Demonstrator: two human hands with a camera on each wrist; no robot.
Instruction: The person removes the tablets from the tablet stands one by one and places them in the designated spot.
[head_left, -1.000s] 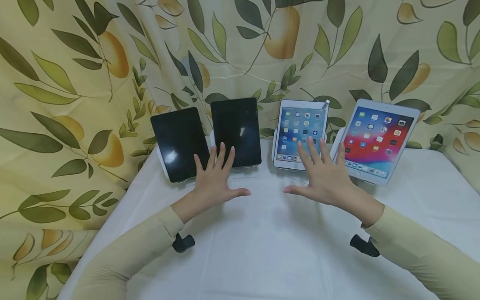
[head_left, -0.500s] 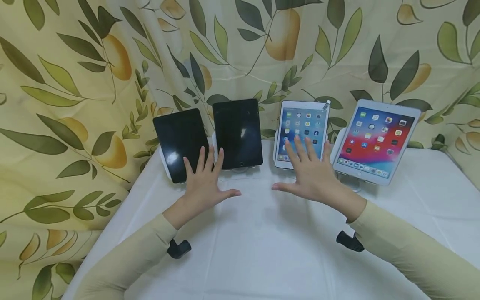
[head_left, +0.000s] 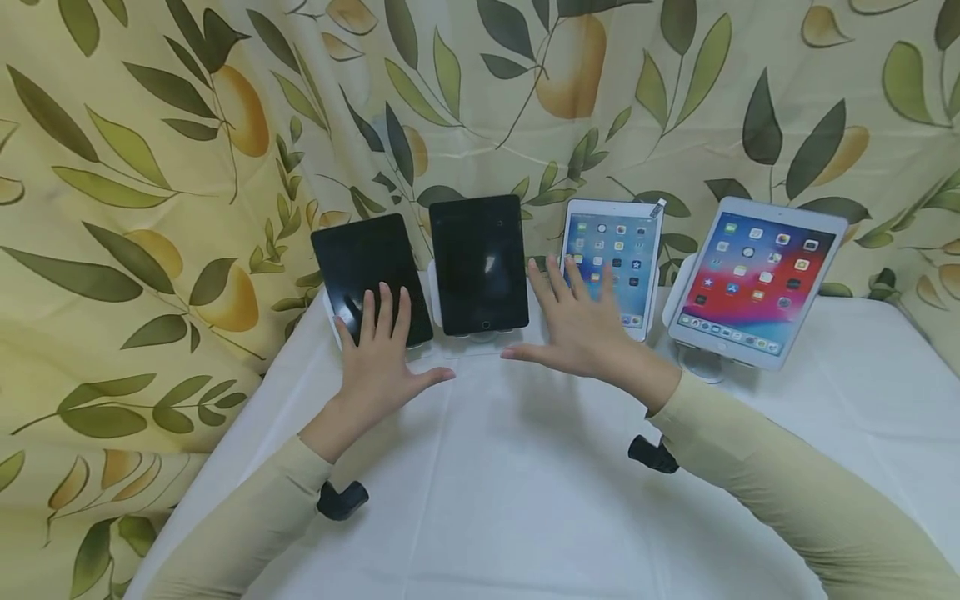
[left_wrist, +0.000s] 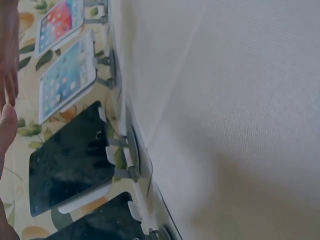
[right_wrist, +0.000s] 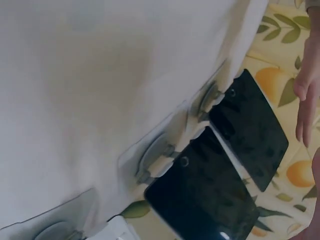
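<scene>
My left hand [head_left: 375,358], fingers spread, is in front of the leftmost black tablet [head_left: 360,250] and hides its lower part. The second black tablet [head_left: 480,258] has a dark screen too and stands between my hands. With fingers fanned out, my right hand [head_left: 588,333] covers the lower left of a white tablet [head_left: 626,237] that shows app icons on blue. A larger-looking white tablet [head_left: 765,267] with a red and blue screen leans at the far right. Neither hand holds anything. In the left wrist view only my left thumb [left_wrist: 7,127] edges in.
Each tablet sits tilted on a stand, such as the grey stand [left_wrist: 132,150] in the left wrist view. A white cloth [head_left: 510,500] covers the table. Behind hangs a curtain [head_left: 465,108] printed with leaves and fruit. Black wrist mounts [head_left: 342,500] hang under both sleeves.
Both hands have moved left, the right one further, so the far-right tablet is uncovered. My left hand has left the second black tablet and now overlaps the leftmost one. The tablets stay put.
</scene>
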